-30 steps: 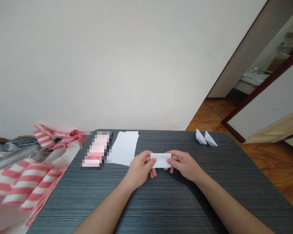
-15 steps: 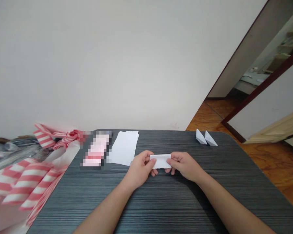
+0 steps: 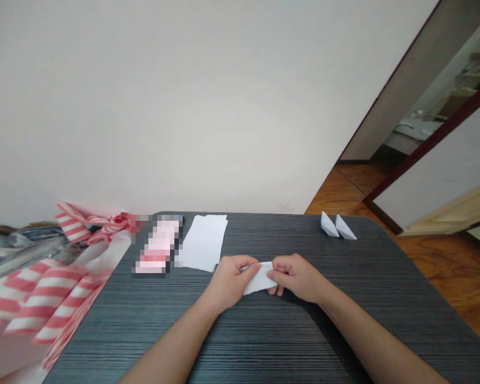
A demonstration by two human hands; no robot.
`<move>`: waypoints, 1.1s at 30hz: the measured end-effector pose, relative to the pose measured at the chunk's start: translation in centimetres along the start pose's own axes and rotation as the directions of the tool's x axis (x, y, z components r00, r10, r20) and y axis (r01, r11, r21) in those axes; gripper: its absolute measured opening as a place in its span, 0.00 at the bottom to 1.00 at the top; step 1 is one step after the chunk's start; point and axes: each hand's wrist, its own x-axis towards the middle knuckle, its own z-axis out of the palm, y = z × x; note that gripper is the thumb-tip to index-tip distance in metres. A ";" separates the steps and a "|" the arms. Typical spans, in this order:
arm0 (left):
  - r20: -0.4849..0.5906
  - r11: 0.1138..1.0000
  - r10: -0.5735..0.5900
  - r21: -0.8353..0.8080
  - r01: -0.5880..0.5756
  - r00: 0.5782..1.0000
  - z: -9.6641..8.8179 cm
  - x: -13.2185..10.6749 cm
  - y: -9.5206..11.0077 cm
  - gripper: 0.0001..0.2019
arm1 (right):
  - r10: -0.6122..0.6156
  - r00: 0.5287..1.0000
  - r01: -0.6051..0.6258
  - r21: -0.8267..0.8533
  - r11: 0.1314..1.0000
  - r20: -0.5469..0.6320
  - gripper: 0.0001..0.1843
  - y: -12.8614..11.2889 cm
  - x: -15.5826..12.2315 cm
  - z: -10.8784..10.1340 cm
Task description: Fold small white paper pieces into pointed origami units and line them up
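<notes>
Both my hands pinch one small folded white paper [image 3: 260,278] low over the dark striped table [image 3: 264,341]. My left hand [image 3: 232,280] grips its left end, fingers curled round it. Its right end is held by my right hand [image 3: 298,277], thumb on top. The paper sits tilted between them, partly hidden by my fingers.
A stack of white sheets [image 3: 204,242] lies just behind my left hand. Two small folded white paper shapes [image 3: 336,226] stand at the table's far right. A pixelated pink object [image 3: 158,244] lies left of the sheets. Red-and-white striped bags [image 3: 44,288] crowd the left edge.
My hands have drawn closer together and dropped nearer the table. The paper, held up flat before, is now tilted and more covered by my fingers.
</notes>
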 end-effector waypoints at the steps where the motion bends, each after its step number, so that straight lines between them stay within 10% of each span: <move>1: 0.002 1.000 0.001 -0.003 -0.001 1.000 0.0 0.0 0.0 0.15 | -0.012 1.000 0.011 -0.009 1.000 -0.001 0.13 0.0 0.0 0.0; 33: 0.023 1.000 -0.007 0.015 0.007 1.000 0.0 -0.2 0.3 0.15 | -0.120 0.988 0.093 -0.244 0.965 -0.098 0.12 -1.4 -0.1 -0.5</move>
